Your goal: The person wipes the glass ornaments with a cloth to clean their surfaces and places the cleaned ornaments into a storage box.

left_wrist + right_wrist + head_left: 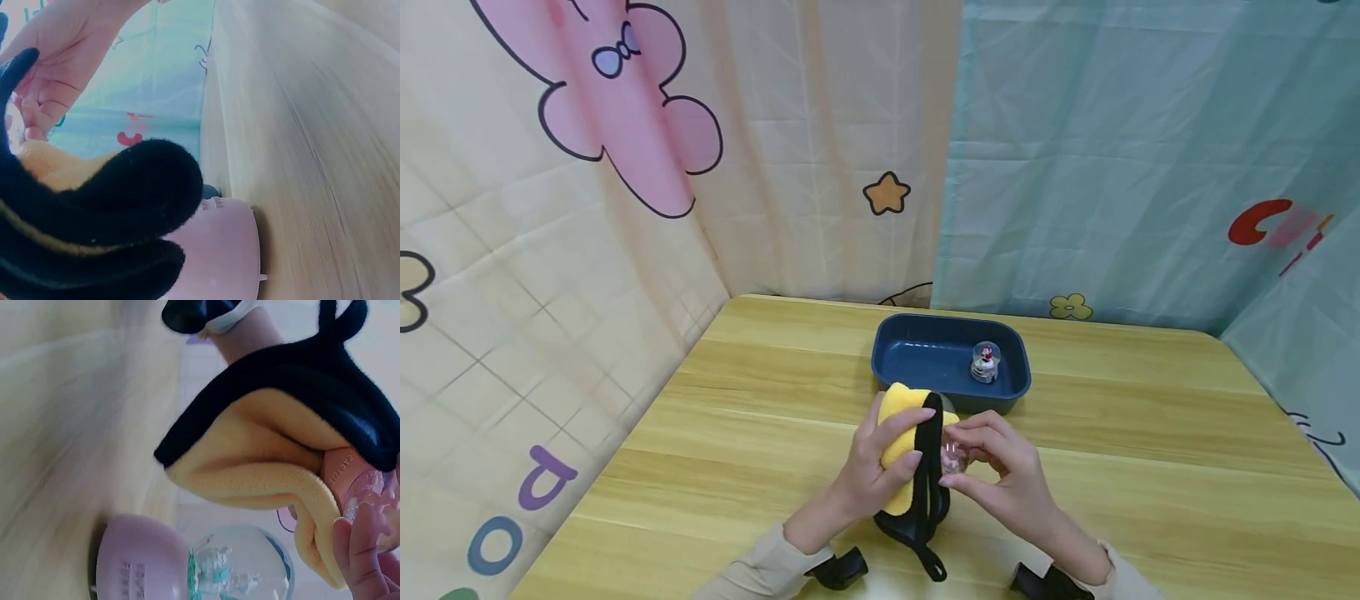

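My left hand (880, 467) grips a yellow cloth with black edging (898, 479), thumb and fingers curled over its folds. The thumb and fingers of my right hand (1000, 462) pinch the clear ball of a small snow globe (955, 457) beside it. In the right wrist view the cloth (250, 475) folds around that globe's pink base (340, 475), which bears raised lettering. A larger snow globe with a pink base (140, 559) and a white and green figure inside its dome (244, 565) stands on the table. From the head view, the cloth mostly hides this larger one.
A dark blue plastic tray (917, 354) stands towards the back of the wooden table (760, 375). Inside it, on the right, sits another small snow globe (985, 362) with a red and white figure. Printed curtains (820, 150) hang behind and beside the table.
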`<action>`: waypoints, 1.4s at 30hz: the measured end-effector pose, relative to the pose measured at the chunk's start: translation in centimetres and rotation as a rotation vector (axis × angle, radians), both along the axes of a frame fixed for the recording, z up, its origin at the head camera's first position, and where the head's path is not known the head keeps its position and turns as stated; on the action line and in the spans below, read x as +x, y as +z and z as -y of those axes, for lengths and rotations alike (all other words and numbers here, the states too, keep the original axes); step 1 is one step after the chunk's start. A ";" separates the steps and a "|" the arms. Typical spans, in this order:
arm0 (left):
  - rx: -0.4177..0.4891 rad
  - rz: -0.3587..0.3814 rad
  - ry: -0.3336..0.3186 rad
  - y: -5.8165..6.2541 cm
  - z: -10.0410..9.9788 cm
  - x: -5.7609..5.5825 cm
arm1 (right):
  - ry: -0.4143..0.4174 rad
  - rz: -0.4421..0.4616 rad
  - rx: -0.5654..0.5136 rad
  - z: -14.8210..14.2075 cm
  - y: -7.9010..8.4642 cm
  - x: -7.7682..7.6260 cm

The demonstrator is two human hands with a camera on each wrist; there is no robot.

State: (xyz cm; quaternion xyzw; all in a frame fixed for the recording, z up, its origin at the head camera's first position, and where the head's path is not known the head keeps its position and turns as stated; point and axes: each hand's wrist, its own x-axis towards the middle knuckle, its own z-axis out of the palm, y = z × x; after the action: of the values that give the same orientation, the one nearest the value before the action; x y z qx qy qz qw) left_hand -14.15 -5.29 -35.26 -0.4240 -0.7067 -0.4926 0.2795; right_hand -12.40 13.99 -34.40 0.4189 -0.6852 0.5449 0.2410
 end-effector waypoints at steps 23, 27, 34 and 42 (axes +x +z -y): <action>-0.151 -0.179 0.107 0.2 0.0 0.3 | 0.261 1.000 -0.102 -0.5 0.8 0.3; -0.181 -0.218 0.129 0.3 0.2 0.2 | 0.325 1.040 -0.123 -0.4 0.8 0.1; -0.217 -0.271 0.151 0.4 0.3 -0.1 | 0.384 1.113 -0.155 -0.4 1.0 -0.2; -0.185 -0.214 0.128 0.5 0.2 -0.1 | 0.315 1.058 -0.107 -0.4 0.9 0.1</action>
State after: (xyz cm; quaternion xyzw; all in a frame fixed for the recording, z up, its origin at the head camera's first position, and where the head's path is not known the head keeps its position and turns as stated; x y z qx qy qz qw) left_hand -14.25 -5.51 -34.81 -0.4522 -0.7407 -0.3588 0.3438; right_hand -12.30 14.37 -33.54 0.1727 -0.6132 0.7445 -0.1995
